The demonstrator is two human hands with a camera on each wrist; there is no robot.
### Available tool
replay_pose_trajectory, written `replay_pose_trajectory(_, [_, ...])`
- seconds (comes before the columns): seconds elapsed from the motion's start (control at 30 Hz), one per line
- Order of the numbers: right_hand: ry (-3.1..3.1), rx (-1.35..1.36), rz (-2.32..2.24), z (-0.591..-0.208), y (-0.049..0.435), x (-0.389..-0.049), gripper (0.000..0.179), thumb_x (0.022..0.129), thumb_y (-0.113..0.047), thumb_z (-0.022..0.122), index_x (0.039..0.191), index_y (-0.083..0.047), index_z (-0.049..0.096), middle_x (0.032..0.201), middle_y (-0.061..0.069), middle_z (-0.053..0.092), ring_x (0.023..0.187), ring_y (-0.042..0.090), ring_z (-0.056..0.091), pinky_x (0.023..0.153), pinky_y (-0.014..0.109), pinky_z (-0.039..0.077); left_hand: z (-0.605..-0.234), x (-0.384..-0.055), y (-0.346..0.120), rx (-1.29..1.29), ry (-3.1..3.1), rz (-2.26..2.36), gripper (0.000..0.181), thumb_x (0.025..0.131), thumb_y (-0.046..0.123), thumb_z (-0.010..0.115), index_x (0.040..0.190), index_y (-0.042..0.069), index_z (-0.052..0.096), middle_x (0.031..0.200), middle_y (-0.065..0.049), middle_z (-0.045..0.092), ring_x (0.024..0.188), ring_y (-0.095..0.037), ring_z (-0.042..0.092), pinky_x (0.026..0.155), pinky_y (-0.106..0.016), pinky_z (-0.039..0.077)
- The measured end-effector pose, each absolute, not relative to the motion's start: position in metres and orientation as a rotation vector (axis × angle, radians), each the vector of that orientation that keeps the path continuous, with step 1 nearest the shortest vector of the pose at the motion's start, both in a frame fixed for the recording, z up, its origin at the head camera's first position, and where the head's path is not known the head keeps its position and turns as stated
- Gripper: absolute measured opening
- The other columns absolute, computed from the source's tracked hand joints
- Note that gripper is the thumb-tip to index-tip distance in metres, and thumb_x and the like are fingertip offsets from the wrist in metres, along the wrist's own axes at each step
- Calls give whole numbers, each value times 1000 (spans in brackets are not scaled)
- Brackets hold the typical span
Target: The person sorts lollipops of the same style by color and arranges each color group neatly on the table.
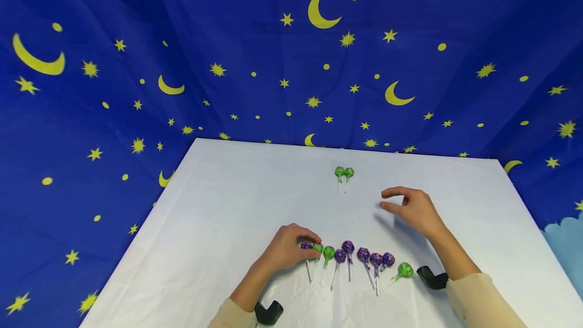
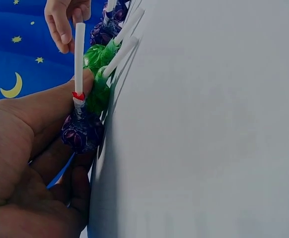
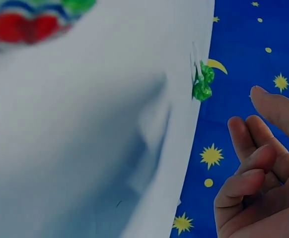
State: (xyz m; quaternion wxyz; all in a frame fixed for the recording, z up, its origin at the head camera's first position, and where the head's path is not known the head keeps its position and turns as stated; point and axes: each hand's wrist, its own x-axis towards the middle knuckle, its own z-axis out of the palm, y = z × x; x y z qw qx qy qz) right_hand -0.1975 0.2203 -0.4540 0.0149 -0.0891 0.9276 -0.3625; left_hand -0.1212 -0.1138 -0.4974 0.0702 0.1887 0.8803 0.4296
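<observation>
At the left end of a loose row of wrapped lollipops, my left hand curves its thumb and fingers round a purple lollipop and pinches the green lollipop beside it. Another green lollipop lies just right of that one. My right hand hovers over the table with thumb and fingers apart, holding nothing. Nearest to it at the back is a pair of green lollipops, lying side by side with sticks toward me. In the right wrist view this pair appears beyond the fingertips.
Several purple lollipops continue the row to the right, some touching. One green lollipop lies at the right end, stick pointing left. All rest on a white table. A blue cloth with moons and stars hangs behind.
</observation>
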Motion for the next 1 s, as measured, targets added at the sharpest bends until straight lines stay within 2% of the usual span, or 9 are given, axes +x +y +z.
replay_pose_trajectory(0.17, [2890,-272,-1128,-455,221,-191,44,82,-49,73,111,-15,72,62,4,50,57,20,41,49,32,32,-497,-120,-115,564,2655,1294,27,74,33,84,98,25,77,95,18,67,95,-9,58,91,-34,42])
replay_pose_trajectory(0.57, [2871,-226,-1120,-458,231,-162,41,82,-49,73,107,-17,74,58,2,45,54,17,39,47,30,32,-496,-120,-113,554,2645,1296,26,74,32,84,98,25,77,95,18,66,97,-9,58,92,-35,42])
replay_pose_trajectory(1.0, [2841,-203,-1145,-461,236,-142,44,79,-52,74,109,-20,72,58,1,46,51,15,40,46,29,34,-500,-120,-113,560,2642,1311,26,75,34,83,98,26,76,96,17,66,97,-10,58,92,-37,42])
